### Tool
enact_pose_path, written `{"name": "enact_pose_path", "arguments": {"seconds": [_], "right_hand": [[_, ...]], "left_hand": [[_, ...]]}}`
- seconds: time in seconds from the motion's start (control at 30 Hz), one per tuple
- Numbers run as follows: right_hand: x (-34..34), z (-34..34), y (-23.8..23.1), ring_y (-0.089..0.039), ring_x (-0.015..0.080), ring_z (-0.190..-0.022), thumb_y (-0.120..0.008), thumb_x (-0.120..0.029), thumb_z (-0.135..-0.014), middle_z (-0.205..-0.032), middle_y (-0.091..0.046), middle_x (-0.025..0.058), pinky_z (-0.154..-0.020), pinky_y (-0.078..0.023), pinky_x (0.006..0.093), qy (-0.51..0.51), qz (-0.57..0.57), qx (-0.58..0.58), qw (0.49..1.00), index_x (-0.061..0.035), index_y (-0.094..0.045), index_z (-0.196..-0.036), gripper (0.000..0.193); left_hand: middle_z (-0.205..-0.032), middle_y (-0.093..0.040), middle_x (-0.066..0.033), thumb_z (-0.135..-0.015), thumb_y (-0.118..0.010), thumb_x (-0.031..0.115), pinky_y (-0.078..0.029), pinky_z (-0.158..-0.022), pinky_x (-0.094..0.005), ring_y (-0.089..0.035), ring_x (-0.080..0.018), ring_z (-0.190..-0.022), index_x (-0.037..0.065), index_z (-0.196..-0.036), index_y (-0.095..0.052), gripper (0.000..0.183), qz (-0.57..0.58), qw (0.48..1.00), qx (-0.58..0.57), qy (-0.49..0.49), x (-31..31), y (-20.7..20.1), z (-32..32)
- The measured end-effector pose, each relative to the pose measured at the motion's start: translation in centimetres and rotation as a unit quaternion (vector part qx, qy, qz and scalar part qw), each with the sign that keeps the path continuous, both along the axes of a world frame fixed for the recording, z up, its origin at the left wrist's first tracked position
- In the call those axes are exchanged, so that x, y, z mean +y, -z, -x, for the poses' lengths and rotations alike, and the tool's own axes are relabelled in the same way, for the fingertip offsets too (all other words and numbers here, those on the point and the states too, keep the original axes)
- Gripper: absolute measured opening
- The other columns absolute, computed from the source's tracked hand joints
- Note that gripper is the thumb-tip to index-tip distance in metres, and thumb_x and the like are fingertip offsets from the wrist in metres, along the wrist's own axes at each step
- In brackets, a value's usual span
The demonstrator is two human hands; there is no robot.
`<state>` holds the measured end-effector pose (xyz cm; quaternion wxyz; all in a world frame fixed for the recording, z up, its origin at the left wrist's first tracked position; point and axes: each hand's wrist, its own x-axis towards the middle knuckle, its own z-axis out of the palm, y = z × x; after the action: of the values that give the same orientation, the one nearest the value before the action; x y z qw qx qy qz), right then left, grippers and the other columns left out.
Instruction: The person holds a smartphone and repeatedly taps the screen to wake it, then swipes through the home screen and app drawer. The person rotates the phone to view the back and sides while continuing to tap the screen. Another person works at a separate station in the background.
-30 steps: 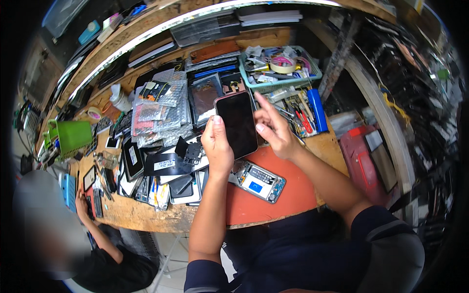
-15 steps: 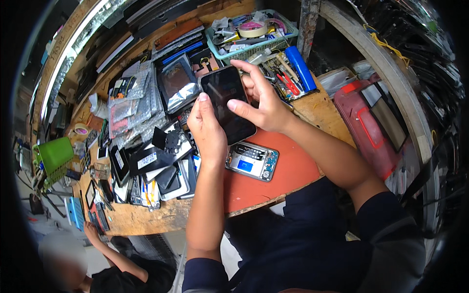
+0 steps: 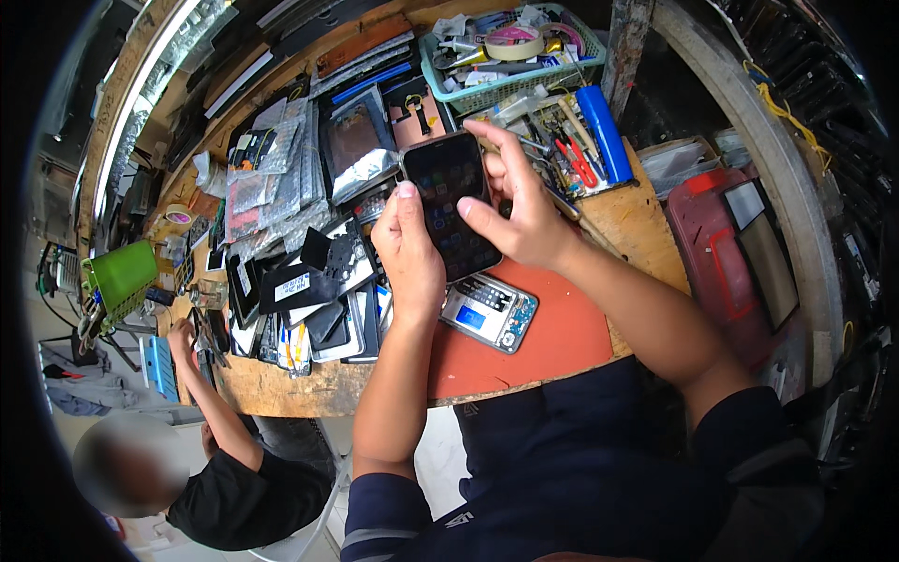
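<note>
A black smartphone [image 3: 440, 178] is held up over the bench, its dim screen showing rows of small icons. My left hand [image 3: 410, 258] grips its left side, thumb along the edge and the other fingers hidden behind. At the right edge, my right hand [image 3: 529, 220] steadies it with curled fingers partly behind, while the index finger stretches past the top corner and the thumb lies over the screen. Just below, an opened phone [image 3: 490, 315] with its circuit board and battery bared rests on a red mat [image 3: 567, 328].
Phone parts and dark panels [image 3: 298, 288] are heaped left of my hands, beside bubble-wrapped packets [image 3: 272, 187]. Behind stand a teal basket [image 3: 487, 94] of supplies and a tool tray with red pliers [image 3: 573, 161]. At lower left, another person [image 3: 253, 487] reaches to the bench.
The smartphone's screen, nearly black before, now shows icons. The whole view has shifted somewhat, and the other person appears further into it. Both my hands keep their hold.
</note>
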<state>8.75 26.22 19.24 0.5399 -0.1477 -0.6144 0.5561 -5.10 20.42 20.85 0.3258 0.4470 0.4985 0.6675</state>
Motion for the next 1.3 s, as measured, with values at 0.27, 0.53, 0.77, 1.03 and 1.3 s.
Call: {"name": "enact_pose_path", "arguments": {"seconds": [0.27, 0.53, 0.77, 1.03, 1.3], "right_hand": [[0.4, -1.0, -0.2, -0.055, 0.0058, -0.083, -0.059, -0.007, -0.094, -0.103, -0.063, 0.0044, -0.070, -0.043, 0.0214, -0.008, -0.026, -0.052, 0.998, -0.0038, -0.028, -0.156, 0.069], [2.1, -1.2, -0.4, -0.038, 0.0047, -0.069, -0.048, -0.012, -0.106, -0.078, -0.045, -0.0037, -0.065, -0.035, 0.0231, 0.063, -0.059, -0.018, 0.996, -0.0033, -0.042, -0.151, 0.046], [2.7, -0.4, 0.3, -0.048, 0.0058, -0.077, -0.047, -0.009, -0.108, -0.085, -0.058, 0.0017, -0.072, -0.042, 0.0244, 0.080, 0.006, 0.023, 0.996, -0.0010, -0.043, -0.145, 0.038], [1.4, -1.0, -0.2, -0.054, 0.0054, -0.075, -0.049, -0.015, -0.106, -0.087, -0.060, 0.0004, -0.064, -0.046, 0.0222, 0.009, 0.042, -0.028, 0.999, -0.0024, -0.039, -0.153, 0.049], [0.9, -1.4, 0.1, -0.053, 0.0060, -0.082, -0.053, -0.007, -0.097, -0.099, -0.063, 0.0040, -0.072, -0.045, 0.0230, -0.127, 0.077, -0.093, 0.985, 0.0092, -0.036, -0.149, 0.057]], "left_hand": [[-0.097, -0.070, -0.0039, -0.111, -0.046, 0.032, -0.051, -0.077, -0.0248, -0.062, -0.0079, -0.084, -0.002, -0.108, -0.068, 0.041, 0.004, 1.000, -0.024, 0.008, -0.2, -0.5, -0.1], [-0.096, -0.070, -0.0046, -0.110, -0.048, 0.029, -0.047, -0.076, -0.0254, -0.059, -0.0079, -0.084, -0.004, -0.105, -0.069, 0.039, 0.035, 0.998, -0.020, 0.041, 1.9, -2.4, 0.4], [-0.083, -0.070, -0.0004, -0.108, -0.056, 0.030, -0.046, -0.066, -0.0239, -0.057, -0.0052, -0.072, 0.000, -0.093, -0.073, 0.038, 0.035, 0.999, -0.023, -0.023, 4.0, -2.7, 0.2], [-0.074, -0.061, 0.0044, -0.105, -0.060, 0.021, -0.037, -0.057, -0.0227, -0.047, -0.0026, -0.063, 0.005, -0.080, -0.067, 0.031, 0.003, 0.995, -0.086, -0.047, 2.2, -3.0, 0.8], [-0.083, -0.063, 0.0023, -0.106, -0.058, 0.018, -0.042, -0.064, -0.0211, -0.053, -0.0037, -0.071, 0.002, -0.089, -0.068, 0.025, -0.053, 0.990, -0.119, -0.063, 2.1, -1.9, 1.8]]}}
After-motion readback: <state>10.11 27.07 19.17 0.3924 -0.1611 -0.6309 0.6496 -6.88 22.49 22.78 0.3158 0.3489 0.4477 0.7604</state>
